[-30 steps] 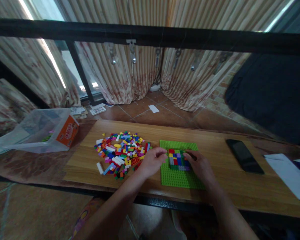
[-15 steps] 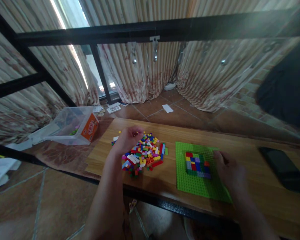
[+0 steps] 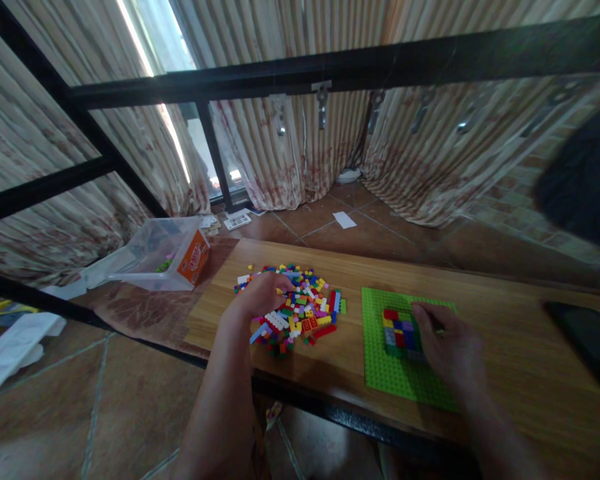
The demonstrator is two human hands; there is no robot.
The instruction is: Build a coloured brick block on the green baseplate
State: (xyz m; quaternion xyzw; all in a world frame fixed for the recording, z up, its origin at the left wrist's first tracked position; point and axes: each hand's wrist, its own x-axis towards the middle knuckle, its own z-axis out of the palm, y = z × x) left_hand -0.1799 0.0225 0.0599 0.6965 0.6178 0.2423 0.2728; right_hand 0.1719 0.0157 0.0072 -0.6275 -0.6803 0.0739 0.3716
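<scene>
My left hand [image 3: 265,293] is over a pile of loose toy bricks [image 3: 305,307] in many colours. Its fingers are bent down at the pile and look apart; their tips are partly hidden. On the wooden tabletop, to the right, lies a green baseplate [image 3: 375,370] bearing a low block of joined bricks [image 3: 397,330] in red, yellow, blue, grey and green. Above the right side of that block is my right hand [image 3: 447,337], thumb and fingers drawn together. Whatever it pinches is hidden, and the hand covers part of the block.
A clear plastic box [image 3: 147,250] with an orange label stands left of the wooden board [image 3: 220,293]. A dark phone [image 3: 580,343] lies at the right. Black metal bars [image 3: 260,90] cross in front of curtains, and a white card [image 3: 344,220] is on the floor.
My left hand has come down closer to the loose bricks. My right hand has moved left from the baseplate's right part to over the joined bricks. The view has shifted slightly.
</scene>
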